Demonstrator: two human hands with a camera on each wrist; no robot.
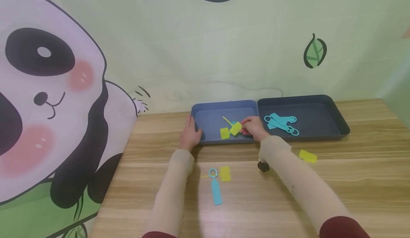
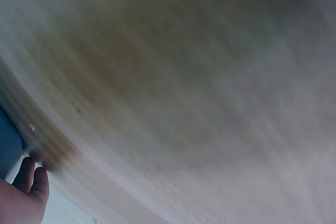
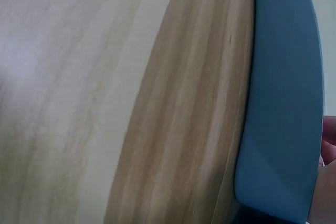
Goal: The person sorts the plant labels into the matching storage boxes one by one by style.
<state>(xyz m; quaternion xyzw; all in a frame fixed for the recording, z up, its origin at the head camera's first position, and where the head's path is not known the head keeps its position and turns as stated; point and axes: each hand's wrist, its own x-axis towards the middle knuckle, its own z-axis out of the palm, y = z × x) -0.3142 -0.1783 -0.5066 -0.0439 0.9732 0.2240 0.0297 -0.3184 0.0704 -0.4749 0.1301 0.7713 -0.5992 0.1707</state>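
In the head view my left hand (image 1: 190, 135) holds the blue tray (image 1: 205, 115) at its front left corner, fingers along the outer side and thumb at the rim. The left wrist view catches only part of that hand beside the tray wall. My right hand (image 1: 253, 127) pinches a yellow tag (image 1: 236, 128) with a thin tail over the blue tray. Beside it in the tray lies another yellow tag (image 1: 225, 133), with a bit of turquoise plastic partly hidden behind the held one. The right wrist view shows mostly the tray's outer wall (image 3: 286, 98).
A dark tray (image 1: 314, 119) adjoins on the right, holding several turquoise ring tags (image 1: 282, 122). On the wooden table lie a turquoise ring tag (image 1: 216, 191), a yellow tag (image 1: 225, 174) and another yellow tag (image 1: 308, 156). A panda-printed backdrop (image 1: 179, 53) stands behind.
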